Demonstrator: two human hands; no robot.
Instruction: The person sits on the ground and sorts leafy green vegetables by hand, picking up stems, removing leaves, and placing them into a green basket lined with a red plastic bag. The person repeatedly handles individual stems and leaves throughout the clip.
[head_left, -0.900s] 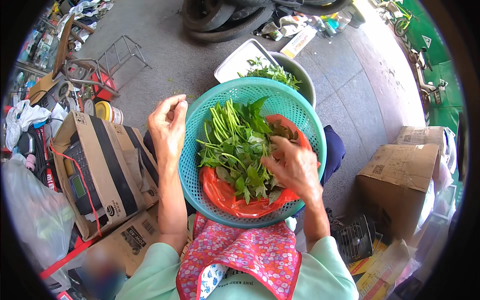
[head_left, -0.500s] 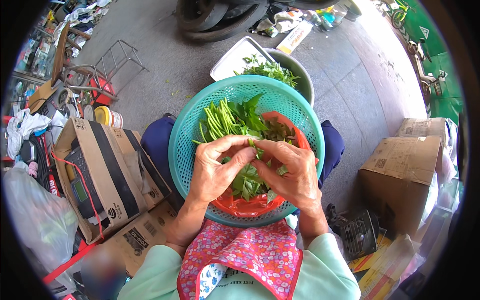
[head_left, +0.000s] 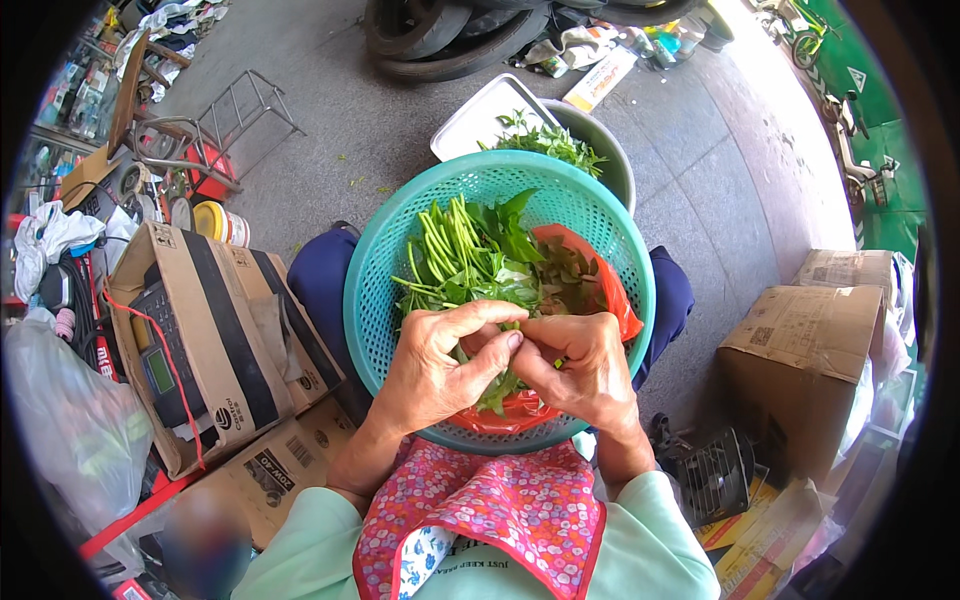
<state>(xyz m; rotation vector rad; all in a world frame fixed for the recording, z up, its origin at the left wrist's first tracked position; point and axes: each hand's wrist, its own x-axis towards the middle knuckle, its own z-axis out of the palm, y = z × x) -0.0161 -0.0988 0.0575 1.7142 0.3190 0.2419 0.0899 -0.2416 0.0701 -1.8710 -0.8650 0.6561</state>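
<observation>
Loosely bunched, the leafy greens (head_left: 508, 232) show slender, bright green stems (head_left: 445, 245).

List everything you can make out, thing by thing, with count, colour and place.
Colander basket: one, turquoise, centre
Leafy greens: uncounted, green, in basket
Plastic bag: one, red, in basket
Basin: one, grey, beyond basket
Tray: one, white, basin's left
Tyres: several, black, top centre
Striped carton: one, brown, left
Desk phone: one, dark, in striped carton
Plain cartons: two, brown, right
Tub: one, yellow-lidded, left
Small clutter: uncounted, mixed colours, both sides
Apron: one, floral pink, bottom centre
Left hand: one, bare, over basket
Right hand: one, bare, over basket; fingertips of both pinch a green piece
</observation>
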